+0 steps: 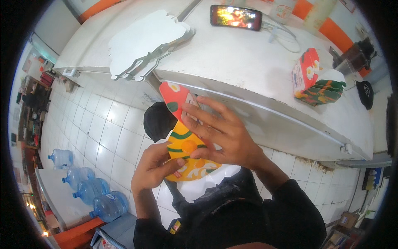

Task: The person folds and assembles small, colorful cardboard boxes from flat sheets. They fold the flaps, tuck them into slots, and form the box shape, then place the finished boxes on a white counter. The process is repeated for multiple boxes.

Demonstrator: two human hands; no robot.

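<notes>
Above my lap I hold a partly folded cardboard food box (pixel 183 143), printed red, yellow and green with egg pictures. My left hand (pixel 151 168) grips its lower left edge, thumb pressed on the yellow face. My right hand (pixel 226 135) holds its right side, with fingers laid over the red panel and the thumb low on the yellow part. Beyond my hands, a stack of flat white cardboard blanks (pixel 145 39) overhangs the front edge of the white counter (pixel 240 62). Nested folded boxes (pixel 317 81) in the same print stand at the counter's right.
A phone (pixel 236 17) with a lit screen leans at the counter's back, beside a white cable (pixel 286 39). A black round item (pixel 365 94) lies at the right end. Several blue water jugs (pixel 110 205) stand at lower left; a black object (pixel 159 121) is just beyond my left hand.
</notes>
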